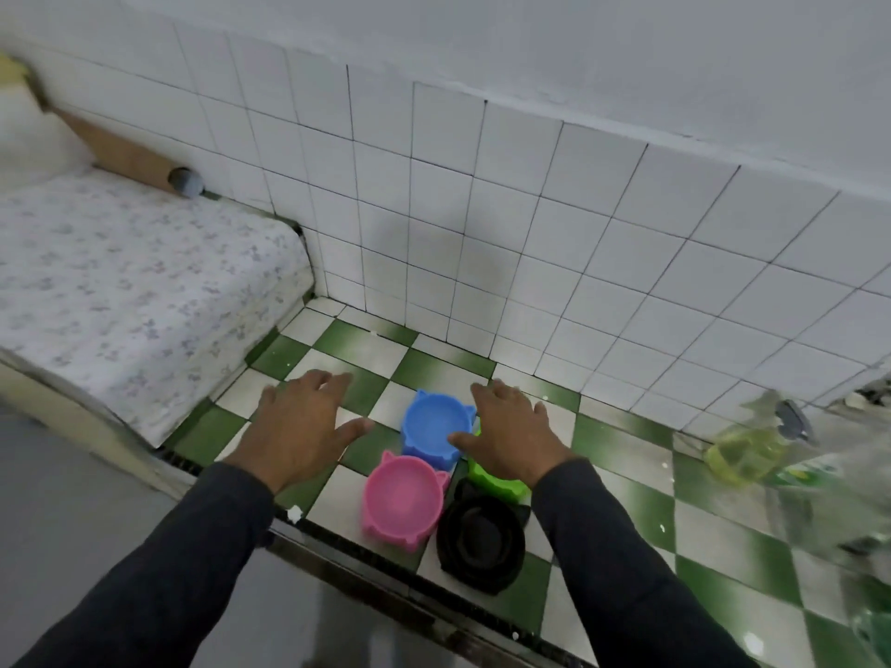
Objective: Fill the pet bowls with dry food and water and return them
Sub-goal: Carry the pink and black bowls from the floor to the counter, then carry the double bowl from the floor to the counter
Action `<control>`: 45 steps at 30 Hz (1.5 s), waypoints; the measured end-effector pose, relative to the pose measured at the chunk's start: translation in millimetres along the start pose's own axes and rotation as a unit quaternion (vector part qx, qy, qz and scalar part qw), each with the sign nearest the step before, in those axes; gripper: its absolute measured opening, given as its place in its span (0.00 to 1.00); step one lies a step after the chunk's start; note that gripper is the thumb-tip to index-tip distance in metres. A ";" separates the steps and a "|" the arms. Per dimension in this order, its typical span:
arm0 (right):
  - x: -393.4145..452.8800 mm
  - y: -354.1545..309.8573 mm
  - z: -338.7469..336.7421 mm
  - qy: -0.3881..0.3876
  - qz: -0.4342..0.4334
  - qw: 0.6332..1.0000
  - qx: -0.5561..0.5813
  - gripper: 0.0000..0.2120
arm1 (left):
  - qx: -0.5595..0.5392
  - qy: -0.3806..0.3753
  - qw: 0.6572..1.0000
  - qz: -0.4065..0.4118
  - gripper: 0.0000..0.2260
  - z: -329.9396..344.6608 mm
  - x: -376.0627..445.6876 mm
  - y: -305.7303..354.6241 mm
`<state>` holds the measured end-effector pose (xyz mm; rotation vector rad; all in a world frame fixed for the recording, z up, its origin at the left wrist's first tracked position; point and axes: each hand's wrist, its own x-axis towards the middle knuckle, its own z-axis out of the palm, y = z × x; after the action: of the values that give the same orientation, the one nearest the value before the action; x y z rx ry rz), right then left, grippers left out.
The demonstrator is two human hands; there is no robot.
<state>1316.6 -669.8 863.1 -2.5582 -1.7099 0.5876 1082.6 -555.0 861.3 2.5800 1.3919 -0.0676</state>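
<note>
Fingers point(332, 380) spread above checkered floor point(627, 479)

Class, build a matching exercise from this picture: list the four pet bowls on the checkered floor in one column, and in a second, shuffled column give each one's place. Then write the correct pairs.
Column one:
1. blue bowl
2. pink bowl
3. green bowl
4. black bowl

Column two:
A. nearest the camera, right of the pink one
B. partly hidden under the right hand
C. farthest back, towards the tiled wall
D. front left of the group

Pairs: 1-C, 2-D, 3-B, 4-A
</note>
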 end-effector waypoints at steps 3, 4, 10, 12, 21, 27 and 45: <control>13.7 -21.3 -13.4 -0.001 -0.026 1.000 -0.013 0.35 | -0.002 0.008 1.000 -0.014 0.34 -14.5 -0.4 -24.4; 19.1 -30.9 -17.7 0.001 -0.035 0.999 -0.014 0.35 | 0.000 0.010 1.000 -0.020 0.34 -20.2 -0.9 -33.9; 47.5 -112.3 -43.4 0.010 -0.091 0.995 -0.033 0.37 | 0.007 0.020 0.997 -0.075 0.34 -61.8 -9.8 -101.5; 55.9 -144.4 -48.1 0.014 -0.117 0.992 -0.043 0.36 | 0.009 0.023 0.995 -0.096 0.34 -76.1 -16.1 -126.4; 84.5 -297.7 -51.4 0.009 -0.221 0.974 -0.042 0.36 | -0.023 0.082 0.980 -0.177 0.33 -110.0 -57.3 -255.4; 94.4 -400.7 -33.4 -0.006 -0.279 0.958 -0.064 0.38 | -0.027 0.108 0.967 -0.231 0.32 -113.8 -103.6 -336.4; 90.7 -709.1 64.8 -0.137 -0.493 0.850 -0.124 0.36 | -0.053 0.118 0.867 -0.481 0.29 -94.0 -256.7 -544.9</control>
<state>695.7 -315.0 926.0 -1.3255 -2.9491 0.6677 482.2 -456.5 900.9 1.5923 2.5380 0.1759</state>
